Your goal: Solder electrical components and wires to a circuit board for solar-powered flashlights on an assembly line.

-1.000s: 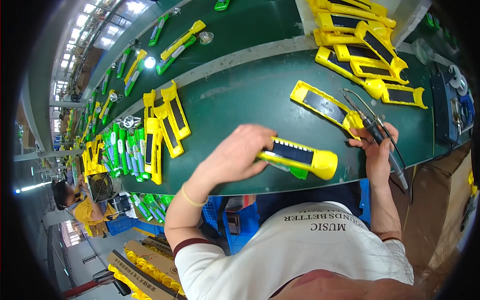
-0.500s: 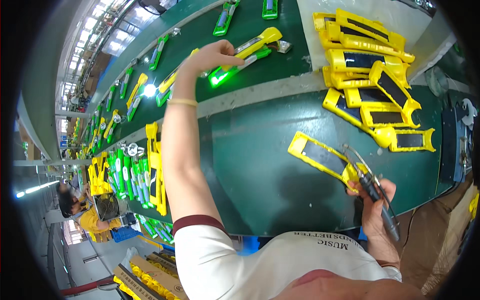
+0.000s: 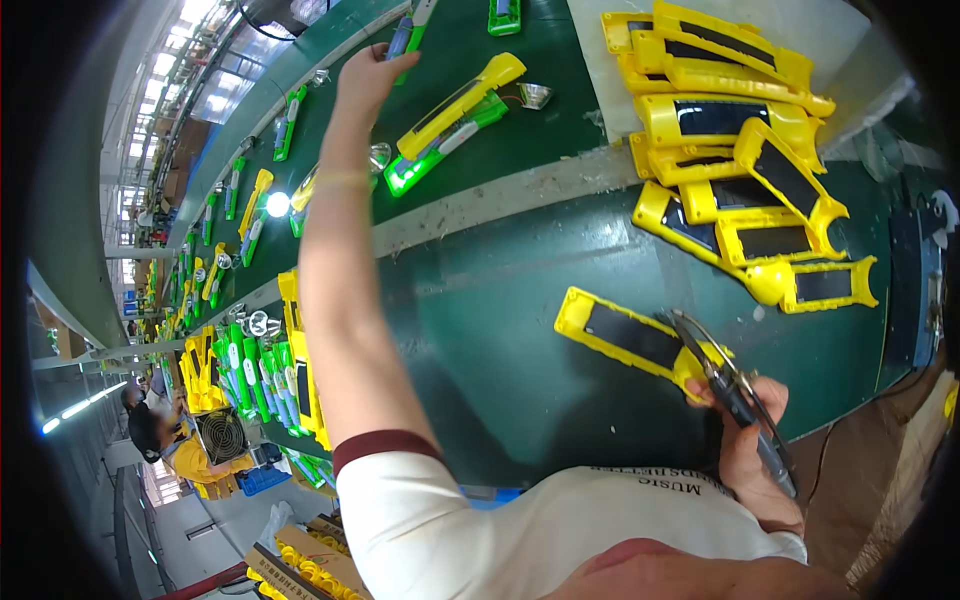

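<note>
The person's left hand (image 3: 368,78) reaches to the top of the frame, left of centre, where its thumb and fingers lie about the lower end of a green casing (image 3: 409,33) with a blue cell in it; whether they are clamped on it or only touching, one cannot tell. At the right of the frame, below the middle, the right hand (image 3: 741,452) has its fingers wrapped round the handle of a soldering iron (image 3: 736,396), and the fingertips meet the near end of a yellow cover (image 3: 630,336) with a dark panel, which slants away toward the centre. A lit green unit (image 3: 432,160) lies just below and right of the left hand, a yellow shell (image 3: 460,106) along its upper side and a silver reflector (image 3: 535,95) near its right end

The step in hand looks like a reach for the green casing, the iron out of use meanwhile. The next move seems to call for a sure pinch on that casing, clear of the lit unit, and an iron tip turned away from the bare forearm
</note>
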Available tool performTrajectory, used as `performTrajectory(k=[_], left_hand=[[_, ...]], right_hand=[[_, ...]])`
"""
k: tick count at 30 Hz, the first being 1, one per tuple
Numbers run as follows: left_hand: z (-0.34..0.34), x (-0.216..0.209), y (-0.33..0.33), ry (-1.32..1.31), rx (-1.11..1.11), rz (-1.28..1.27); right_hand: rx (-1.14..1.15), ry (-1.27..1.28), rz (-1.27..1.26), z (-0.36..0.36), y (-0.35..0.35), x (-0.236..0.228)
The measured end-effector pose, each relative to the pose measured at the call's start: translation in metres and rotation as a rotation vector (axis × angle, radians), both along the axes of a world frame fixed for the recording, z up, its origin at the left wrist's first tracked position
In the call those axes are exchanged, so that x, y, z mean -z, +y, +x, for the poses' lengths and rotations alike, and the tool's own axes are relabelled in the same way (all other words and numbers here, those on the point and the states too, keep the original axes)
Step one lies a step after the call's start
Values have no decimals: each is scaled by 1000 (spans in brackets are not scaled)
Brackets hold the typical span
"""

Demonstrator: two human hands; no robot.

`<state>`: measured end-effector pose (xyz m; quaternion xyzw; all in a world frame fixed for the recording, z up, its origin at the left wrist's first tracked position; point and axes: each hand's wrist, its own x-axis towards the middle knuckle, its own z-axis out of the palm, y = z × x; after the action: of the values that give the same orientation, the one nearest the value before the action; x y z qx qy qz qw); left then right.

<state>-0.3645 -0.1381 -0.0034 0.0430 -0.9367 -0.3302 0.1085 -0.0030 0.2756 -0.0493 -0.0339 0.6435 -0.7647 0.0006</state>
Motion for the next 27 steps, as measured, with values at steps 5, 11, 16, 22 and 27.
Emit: performTrajectory(k=[5,11,16,22,27], left_hand=[[196,-37,49,-456,475,297],[342,9,113,-112,886,9],[363,-1,86,-14,685,-140],[385,0,121,-18,718,-281],[387,12,104,55,570,-199]], right_hand=[[-29,-79,-37,-2,5,-4],[-93,-79,-38,-5,-2,-9],[-13,83,-61,-1,4,0],[126,123,-343,3,12,11],[132,146,-328,7,14,11]])
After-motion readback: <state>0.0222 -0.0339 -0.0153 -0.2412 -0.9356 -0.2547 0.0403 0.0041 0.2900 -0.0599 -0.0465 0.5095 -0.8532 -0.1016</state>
